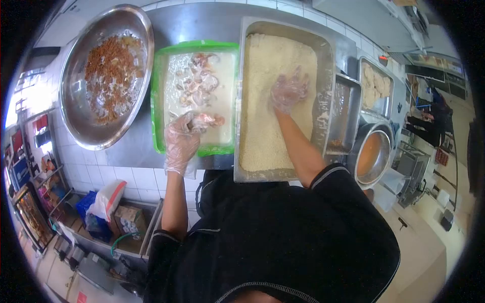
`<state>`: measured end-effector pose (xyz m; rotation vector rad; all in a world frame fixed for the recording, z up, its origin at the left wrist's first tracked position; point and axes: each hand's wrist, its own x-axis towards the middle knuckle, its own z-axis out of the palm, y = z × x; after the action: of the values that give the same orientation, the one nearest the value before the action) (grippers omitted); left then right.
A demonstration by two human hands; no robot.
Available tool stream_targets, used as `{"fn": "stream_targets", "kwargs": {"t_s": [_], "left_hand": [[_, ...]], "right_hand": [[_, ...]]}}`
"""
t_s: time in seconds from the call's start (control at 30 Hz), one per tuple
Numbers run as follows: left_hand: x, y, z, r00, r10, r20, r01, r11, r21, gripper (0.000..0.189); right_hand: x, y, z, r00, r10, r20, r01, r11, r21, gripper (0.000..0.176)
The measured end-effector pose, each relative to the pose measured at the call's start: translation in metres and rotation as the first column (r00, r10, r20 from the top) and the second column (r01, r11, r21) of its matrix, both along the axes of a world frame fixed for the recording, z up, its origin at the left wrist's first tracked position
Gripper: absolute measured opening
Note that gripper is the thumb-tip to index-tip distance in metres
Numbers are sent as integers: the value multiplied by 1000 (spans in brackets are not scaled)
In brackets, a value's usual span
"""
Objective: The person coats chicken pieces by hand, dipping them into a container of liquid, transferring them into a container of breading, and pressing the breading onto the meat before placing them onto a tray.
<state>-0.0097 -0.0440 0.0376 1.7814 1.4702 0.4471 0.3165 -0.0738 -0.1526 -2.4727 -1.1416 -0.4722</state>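
My left hand (183, 141), in a clear plastic glove, is closed around a pinkish piece of raw meat (209, 120). It is above the near part of a green-rimmed tray (157, 96) of milky white liquid. More raw meat pieces (202, 83) lie partly sunk in that liquid. My right hand (290, 91), also gloved, rests on pale yellow crumbs (268, 136) with its fingers spread. These crumbs fill a deep metal pan (326, 96) right beside the green tray.
A large steel bowl (73, 108) with reddish-brown bits stands at the left. To the right are a narrow metal pan (342, 113), a tray of pale floured pieces (375, 86) and a pot of orange liquid (370, 154). A person (437, 116) stands in the far right background.
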Motion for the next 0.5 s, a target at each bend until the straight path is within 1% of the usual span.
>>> {"fn": "stream_targets", "kwargs": {"t_s": [0.03,0.07,0.13,0.2,0.23,0.3,0.33,0.37,0.43,0.5], "left_hand": [[-3,-2,-3,1000,-8,0,8,1000,1,24],[-5,-2,-8,1000,-11,1,11,1000,6,24],[-5,6,-10,1000,-8,-10,8,999,33,24],[3,-2,5,1000,-14,-18,15,1000,15,24],[1,-7,9,1000,-25,-5,25,1000,-8,24],[-1,-4,2,999,-17,28,17,1000,-6,23],[-2,-4,-5,997,-1,72,-2,999,42,22],[-6,-6,-11,999,6,41,-6,1000,14,22],[-7,-7,-7,999,2,-33,-4,998,-63,22],[-6,-9,-10,1000,24,-6,-25,995,-92,22]], "right_hand": [[-1,-3,-5,999,22,-22,-20,996,83,72],[0,-2,-10,1000,23,-14,-23,1000,6,72],[-9,2,-1,1000,11,0,-11,990,-139,72],[-25,-44,3,998,-57,30,63,967,-249,72],[-24,-47,6,995,-78,62,92,958,-271,71],[-14,-13,5,987,-95,128,126,956,-266,70],[-17,-8,3,984,-98,147,137,947,-290,70],[-20,-12,-1,993,-92,69,107,960,-257,70],[-35,-26,13,991,-90,-97,68,976,-209,69],[-38,-27,18,983,20,-182,-58,976,-209,71]]}}
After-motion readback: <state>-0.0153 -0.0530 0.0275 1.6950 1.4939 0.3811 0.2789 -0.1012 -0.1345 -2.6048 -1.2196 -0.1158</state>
